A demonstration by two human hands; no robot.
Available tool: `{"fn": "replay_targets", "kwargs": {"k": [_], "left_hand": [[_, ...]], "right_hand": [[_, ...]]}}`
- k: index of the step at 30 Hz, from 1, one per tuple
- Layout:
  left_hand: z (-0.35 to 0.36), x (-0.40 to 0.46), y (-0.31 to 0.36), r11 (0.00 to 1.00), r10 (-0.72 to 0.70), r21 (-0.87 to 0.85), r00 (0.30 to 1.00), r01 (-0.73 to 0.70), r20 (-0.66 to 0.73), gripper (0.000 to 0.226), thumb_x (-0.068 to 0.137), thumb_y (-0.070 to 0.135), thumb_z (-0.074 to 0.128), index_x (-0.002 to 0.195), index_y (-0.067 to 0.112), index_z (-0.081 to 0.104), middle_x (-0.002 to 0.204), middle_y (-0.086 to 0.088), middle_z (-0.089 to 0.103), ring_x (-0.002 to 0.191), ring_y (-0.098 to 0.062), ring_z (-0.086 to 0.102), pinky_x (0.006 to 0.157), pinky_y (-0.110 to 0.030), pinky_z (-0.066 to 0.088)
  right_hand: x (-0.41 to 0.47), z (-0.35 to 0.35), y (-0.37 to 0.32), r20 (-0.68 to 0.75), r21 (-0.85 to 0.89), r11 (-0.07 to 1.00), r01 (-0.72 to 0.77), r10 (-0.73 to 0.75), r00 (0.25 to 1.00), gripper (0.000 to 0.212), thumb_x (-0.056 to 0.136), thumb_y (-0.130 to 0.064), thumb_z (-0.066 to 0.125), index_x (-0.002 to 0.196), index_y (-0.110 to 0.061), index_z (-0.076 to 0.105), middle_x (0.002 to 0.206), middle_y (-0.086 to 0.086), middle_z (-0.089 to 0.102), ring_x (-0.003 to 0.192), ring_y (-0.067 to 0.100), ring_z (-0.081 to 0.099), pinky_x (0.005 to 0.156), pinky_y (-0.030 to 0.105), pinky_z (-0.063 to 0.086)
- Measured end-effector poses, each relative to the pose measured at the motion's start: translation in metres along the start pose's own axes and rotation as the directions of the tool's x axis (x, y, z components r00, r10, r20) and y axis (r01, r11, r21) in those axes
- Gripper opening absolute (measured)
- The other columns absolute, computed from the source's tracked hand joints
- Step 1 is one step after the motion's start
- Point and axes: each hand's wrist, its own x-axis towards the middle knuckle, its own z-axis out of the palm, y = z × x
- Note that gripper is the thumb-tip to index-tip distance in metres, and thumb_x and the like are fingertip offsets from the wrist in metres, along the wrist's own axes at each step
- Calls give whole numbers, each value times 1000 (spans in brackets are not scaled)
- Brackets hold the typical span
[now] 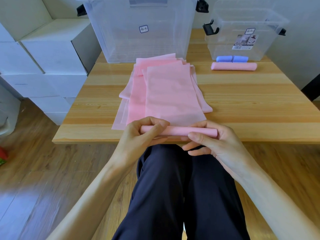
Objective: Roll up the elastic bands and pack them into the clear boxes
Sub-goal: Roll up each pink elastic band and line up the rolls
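Note:
A pink elastic band (171, 94) lies folded in layers down the middle of the wooden table (251, 104). Its near end is wound into a thin pink roll (180, 131) at the table's front edge. My left hand (143, 134) pinches the roll's left end between thumb and fingers. My right hand (214, 141) holds the right end, thumb on top and fingers curled underneath. A finished pink roll (233, 66) lies at the back right, with a blue roll (232, 58) just behind it. A large clear box (142, 28) stands at the back centre and a small clear box (242, 32) at the back right.
Stacked white cartons (43, 54) stand left of the table on the wood floor. My legs in dark trousers (181, 196) are below the table's front edge. Both clear boxes have black latches.

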Motion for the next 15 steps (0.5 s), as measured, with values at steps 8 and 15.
{"fn": "replay_targets", "kwargs": {"k": [8, 15], "left_hand": [[-4, 0, 5, 998, -33, 54, 997, 29, 74, 29, 82, 24, 66, 105, 9, 73, 103, -3, 76, 97, -17, 73, 78, -22, 58], [-4, -1, 5, 996, -22, 93, 997, 15, 80, 26, 81, 23, 70, 102, 9, 73, 98, -9, 76, 96, -21, 73, 80, -24, 58]], "right_hand": [[0, -5, -1, -60, 49, 999, 1, 2, 998, 33, 73, -18, 76, 103, -4, 71, 91, 18, 74, 83, 31, 75, 64, 27, 60], [-1, -4, -2, -32, 21, 1000, 4, -3, 999, 29, 74, -22, 74, 95, -3, 69, 90, 16, 75, 80, 31, 75, 66, 29, 61]]}}
